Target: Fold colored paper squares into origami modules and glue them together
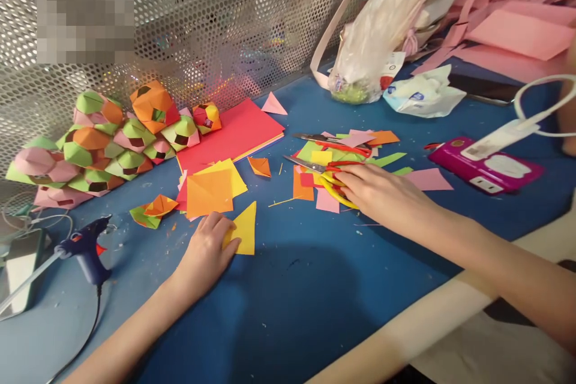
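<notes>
Left hand is loosely curled, holding the left side of the yellow paper on the blue table, left of centre. Right hand has its fingers half bent over the scissors, right of centre; can't tell if they're gripped. Labels? Purple pack at right, white pack far right, print's too small to read.

the left hand covers part of the yellow paper; the top edge crops the pink sheets.
</notes>
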The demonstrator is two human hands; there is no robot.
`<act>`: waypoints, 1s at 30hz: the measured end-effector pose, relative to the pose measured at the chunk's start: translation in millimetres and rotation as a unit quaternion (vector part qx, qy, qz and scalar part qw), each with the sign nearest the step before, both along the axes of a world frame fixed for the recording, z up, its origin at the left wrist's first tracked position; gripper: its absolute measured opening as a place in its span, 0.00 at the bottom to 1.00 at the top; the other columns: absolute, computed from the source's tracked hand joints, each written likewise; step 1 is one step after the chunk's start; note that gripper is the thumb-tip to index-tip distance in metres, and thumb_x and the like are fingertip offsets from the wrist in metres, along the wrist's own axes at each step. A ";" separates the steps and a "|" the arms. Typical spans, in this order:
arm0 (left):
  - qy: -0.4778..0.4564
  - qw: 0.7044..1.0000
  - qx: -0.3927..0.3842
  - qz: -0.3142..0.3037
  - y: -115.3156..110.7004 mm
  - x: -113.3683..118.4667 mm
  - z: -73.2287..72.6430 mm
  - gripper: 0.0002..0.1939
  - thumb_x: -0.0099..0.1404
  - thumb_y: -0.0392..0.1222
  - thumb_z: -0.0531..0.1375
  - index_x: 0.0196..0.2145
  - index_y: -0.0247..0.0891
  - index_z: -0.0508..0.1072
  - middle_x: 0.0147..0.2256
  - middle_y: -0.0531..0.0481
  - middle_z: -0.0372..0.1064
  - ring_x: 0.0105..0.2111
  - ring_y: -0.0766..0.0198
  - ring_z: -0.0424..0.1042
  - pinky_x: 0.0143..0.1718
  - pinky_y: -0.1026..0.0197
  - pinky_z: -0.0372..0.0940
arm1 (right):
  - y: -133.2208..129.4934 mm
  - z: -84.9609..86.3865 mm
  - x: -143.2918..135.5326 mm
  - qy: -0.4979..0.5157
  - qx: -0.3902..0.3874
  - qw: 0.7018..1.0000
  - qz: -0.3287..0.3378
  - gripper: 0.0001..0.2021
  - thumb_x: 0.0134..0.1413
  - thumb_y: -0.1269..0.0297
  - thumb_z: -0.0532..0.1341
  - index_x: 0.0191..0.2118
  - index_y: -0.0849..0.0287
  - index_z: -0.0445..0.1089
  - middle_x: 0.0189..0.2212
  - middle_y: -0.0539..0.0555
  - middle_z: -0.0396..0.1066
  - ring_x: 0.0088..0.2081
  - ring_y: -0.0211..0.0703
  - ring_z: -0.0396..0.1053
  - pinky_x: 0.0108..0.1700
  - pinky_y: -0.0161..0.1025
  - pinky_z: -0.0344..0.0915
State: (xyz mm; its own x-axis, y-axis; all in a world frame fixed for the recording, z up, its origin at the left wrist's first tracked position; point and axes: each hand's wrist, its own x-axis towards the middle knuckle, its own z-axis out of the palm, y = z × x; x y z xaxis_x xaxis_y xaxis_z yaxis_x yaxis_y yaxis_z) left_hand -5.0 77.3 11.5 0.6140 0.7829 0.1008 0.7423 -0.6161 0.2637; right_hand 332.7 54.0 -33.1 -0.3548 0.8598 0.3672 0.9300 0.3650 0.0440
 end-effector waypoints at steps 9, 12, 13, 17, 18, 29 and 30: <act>0.014 0.996 -0.092 -0.002 -9.0 0.0 6.9 0.17 0.58 0.46 0.61 0.43 0.39 0.63 0.39 0.47 0.63 0.35 0.60 0.67 0.37 0.56 0.66 | -2.2 16.0 -8.3 -0.009 0.001 1.000 -0.003 0.13 0.60 0.71 0.49 0.39 0.67 0.70 0.42 0.65 0.70 0.48 0.58 0.66 0.45 0.53 0.67; 0.003 0.995 -0.097 -0.019 -12.2 -5.2 4.1 0.17 0.59 0.44 0.60 0.45 0.39 0.62 0.41 0.45 0.62 0.38 0.59 0.66 0.39 0.56 0.65 | -7.5 32.6 -22.9 -0.006 0.013 1.000 -0.002 0.12 0.59 0.73 0.51 0.40 0.67 0.71 0.43 0.64 0.70 0.46 0.56 0.67 0.45 0.51 0.66; -0.003 0.994 -0.103 -0.021 -12.4 -6.3 4.1 0.16 0.60 0.43 0.60 0.45 0.39 0.62 0.41 0.45 0.62 0.39 0.59 0.66 0.40 0.56 0.65 | -8.6 36.8 -28.5 0.002 0.022 1.000 0.009 0.11 0.58 0.73 0.52 0.40 0.67 0.71 0.42 0.64 0.71 0.45 0.54 0.68 0.44 0.50 0.66; -0.025 0.989 -0.144 0.007 -9.7 -6.4 7.1 0.13 0.60 0.45 0.60 0.42 0.39 0.64 0.39 0.49 0.63 0.35 0.63 0.65 0.36 0.61 0.63 | -9.0 42.4 -53.8 0.041 0.030 0.996 0.075 0.10 0.58 0.71 0.53 0.38 0.65 0.72 0.41 0.61 0.72 0.41 0.50 0.70 0.42 0.46 0.66; -0.029 0.988 -0.150 0.023 -8.9 -5.7 7.5 0.12 0.60 0.45 0.60 0.40 0.40 0.64 0.37 0.50 0.63 0.33 0.64 0.65 0.34 0.62 0.62 | -8.5 41.8 -60.8 0.058 0.019 0.994 0.092 0.10 0.58 0.70 0.53 0.38 0.64 0.72 0.40 0.60 0.73 0.40 0.49 0.70 0.41 0.45 0.66; -0.244 0.930 -0.181 0.208 -22.6 6.9 1.6 0.07 0.62 0.43 0.55 0.36 0.38 0.65 0.26 0.56 0.61 0.23 0.69 0.59 0.24 0.66 0.57 | -8.3 58.8 -123.7 0.412 -0.419 0.802 0.108 0.19 0.58 0.49 0.52 0.26 0.60 0.62 0.22 0.49 0.67 0.25 0.36 0.64 0.26 0.33 0.55; -0.261 0.924 -0.187 0.209 -24.5 9.2 1.6 0.08 0.62 0.43 0.55 0.37 0.38 0.65 0.27 0.56 0.62 0.23 0.69 0.60 0.24 0.67 0.57 | -8.9 59.6 -125.6 0.429 -0.430 0.787 0.105 0.20 0.58 0.48 0.52 0.26 0.60 0.61 0.22 0.48 0.66 0.25 0.35 0.63 0.26 0.33 0.55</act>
